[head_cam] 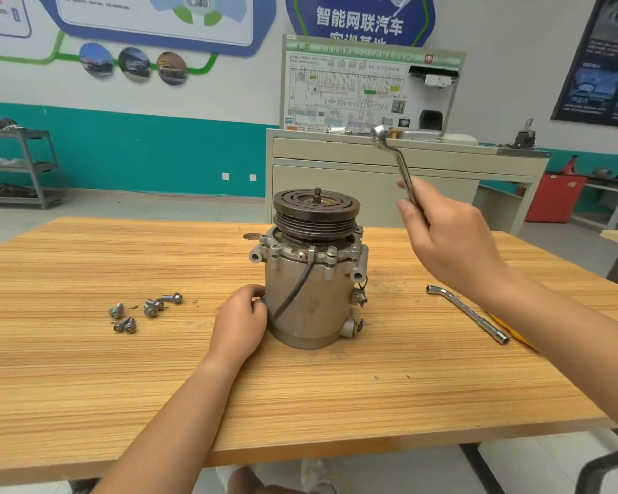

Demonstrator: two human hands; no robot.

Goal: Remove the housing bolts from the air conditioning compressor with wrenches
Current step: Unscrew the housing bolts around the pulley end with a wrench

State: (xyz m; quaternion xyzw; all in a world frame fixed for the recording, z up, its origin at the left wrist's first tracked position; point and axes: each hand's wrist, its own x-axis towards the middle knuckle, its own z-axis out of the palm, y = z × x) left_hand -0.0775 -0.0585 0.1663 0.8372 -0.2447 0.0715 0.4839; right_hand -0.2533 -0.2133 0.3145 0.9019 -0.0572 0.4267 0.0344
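The compressor (311,301) stands upright at the middle of the wooden table (86,386), pulley end up, and the left hand (238,326) holds its lower left side with fingers curled against the housing. The right hand (446,240) is raised to the right of the pulley, fingers wrapped tight round the shank of 1 ring wrench (395,155) whose ring end points upward. A 2nd tool, an L-shaped socket wrench (468,313), lies on the table to the right, and loose bolts (150,308) lie clustered to the left, well apart from the compressor.
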